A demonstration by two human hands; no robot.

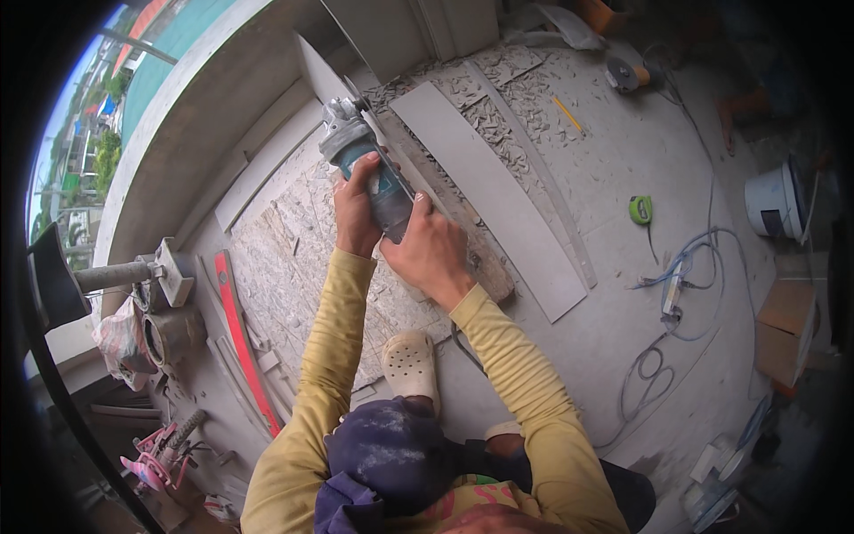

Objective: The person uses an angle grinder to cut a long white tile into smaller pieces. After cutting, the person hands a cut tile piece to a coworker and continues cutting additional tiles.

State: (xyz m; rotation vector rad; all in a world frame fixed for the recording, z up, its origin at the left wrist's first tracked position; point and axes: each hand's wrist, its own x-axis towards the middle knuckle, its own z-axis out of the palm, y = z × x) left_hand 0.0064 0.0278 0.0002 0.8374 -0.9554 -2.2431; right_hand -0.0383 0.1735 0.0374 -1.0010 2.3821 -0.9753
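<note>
Both my hands hold an angle grinder with a blue-green and dark body and a grey metal head. My left hand wraps the body close behind the head. My right hand grips the rear part, its thumb along the top. The disc is seen nearly edge-on beside a thin grey slab, and I cannot tell whether they touch. Below the grinder lies a dusty, chip-strewn board. To its right a long pale tile strip rests on the floor. My foot, in a beige clog, stands at the board's near edge.
Broken chips litter the far floor, with a yellow pencil and a second grinder. Rightward are a green tape measure, tangled cables with a power strip, and a bucket. A red level lies left.
</note>
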